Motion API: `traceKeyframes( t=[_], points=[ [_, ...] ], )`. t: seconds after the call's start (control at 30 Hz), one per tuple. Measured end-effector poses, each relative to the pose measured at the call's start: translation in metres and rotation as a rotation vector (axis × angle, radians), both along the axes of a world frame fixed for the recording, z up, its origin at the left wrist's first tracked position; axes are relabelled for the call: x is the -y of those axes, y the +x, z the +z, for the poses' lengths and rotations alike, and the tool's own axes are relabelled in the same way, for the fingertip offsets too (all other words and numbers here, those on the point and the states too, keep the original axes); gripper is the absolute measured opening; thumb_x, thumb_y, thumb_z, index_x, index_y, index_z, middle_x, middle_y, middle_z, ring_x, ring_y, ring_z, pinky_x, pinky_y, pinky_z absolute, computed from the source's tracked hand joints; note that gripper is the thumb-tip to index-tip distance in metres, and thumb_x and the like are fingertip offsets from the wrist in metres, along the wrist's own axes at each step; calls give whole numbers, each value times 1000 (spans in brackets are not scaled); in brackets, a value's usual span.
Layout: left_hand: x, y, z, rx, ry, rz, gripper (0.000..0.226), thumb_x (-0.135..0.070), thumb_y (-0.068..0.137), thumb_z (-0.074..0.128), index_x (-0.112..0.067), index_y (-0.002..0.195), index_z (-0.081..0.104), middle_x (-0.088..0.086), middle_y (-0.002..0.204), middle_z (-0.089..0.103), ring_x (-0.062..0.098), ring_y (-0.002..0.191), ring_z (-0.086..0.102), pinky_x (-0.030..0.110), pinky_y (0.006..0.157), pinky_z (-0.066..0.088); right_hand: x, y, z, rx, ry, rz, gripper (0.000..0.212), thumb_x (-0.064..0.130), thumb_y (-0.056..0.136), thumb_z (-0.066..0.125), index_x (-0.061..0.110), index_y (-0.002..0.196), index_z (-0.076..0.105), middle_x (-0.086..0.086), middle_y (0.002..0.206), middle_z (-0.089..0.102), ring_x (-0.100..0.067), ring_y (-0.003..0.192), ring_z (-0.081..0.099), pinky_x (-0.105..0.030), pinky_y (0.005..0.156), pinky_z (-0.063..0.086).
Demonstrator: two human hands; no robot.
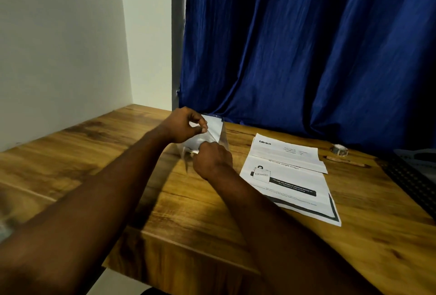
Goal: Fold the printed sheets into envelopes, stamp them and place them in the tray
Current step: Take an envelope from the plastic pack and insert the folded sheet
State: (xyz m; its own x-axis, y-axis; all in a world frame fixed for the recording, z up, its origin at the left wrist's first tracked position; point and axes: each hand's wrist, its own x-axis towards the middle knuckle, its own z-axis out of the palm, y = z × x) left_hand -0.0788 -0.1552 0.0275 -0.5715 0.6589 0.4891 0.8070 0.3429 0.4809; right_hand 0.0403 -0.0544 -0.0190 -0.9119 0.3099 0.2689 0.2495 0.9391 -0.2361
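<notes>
A clear plastic tray point(223, 139) stands near the back of the wooden table point(193, 212), with a white folded envelope point(215, 124) partly inside it. My left hand point(185, 126) pinches the envelope's upper edge. My right hand point(212, 159) grips its lower part at the tray's front. To the right, two printed sheets lie flat: a larger one point(297, 191) with a drawing and a dark bar, and a folded one point(286, 153) with a logo overlapping its far end.
A roll of stickers point(339, 149) and a brown pen point(345, 161) lie at the back right. A dark patterned object point(410, 176) sits at the right edge. A blue curtain point(306, 47) hangs behind the table, a white wall to the left.
</notes>
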Motion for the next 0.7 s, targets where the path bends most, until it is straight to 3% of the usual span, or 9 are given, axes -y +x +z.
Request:
traceKeyframes(
  t=[0.27, 0.6, 0.7],
  points=[
    [5, -4, -4, 32, 5, 37, 10, -19, 91, 81, -14, 100, 83, -4, 103, 79, 7, 97, 71, 15, 82, 48, 0, 4, 0, -84, 193, 48, 32, 9, 103, 61, 12, 133, 67, -11, 131, 66, -30, 116, 67, -41, 93, 58],
    [8, -5, -9, 59, -26, 44, 11, -19, 91, 81, -16, 101, 82, -5, 103, 79, 7, 97, 70, 11, 78, 46, -2, 12, 0, -251, 62, 107, 18, 11, 97, 71, 21, 111, 73, -4, 122, 63, -23, 101, 63, -37, 77, 58],
    [9, -6, -8, 63, -27, 45, 10, -18, 92, 79, -17, 102, 81, -5, 103, 78, 7, 98, 70, 10, 77, 44, -4, 12, -3, -218, 85, 185, 38, 9, 98, 67, 23, 133, 59, -9, 121, 67, -29, 104, 67, -38, 76, 54]
  ],
)
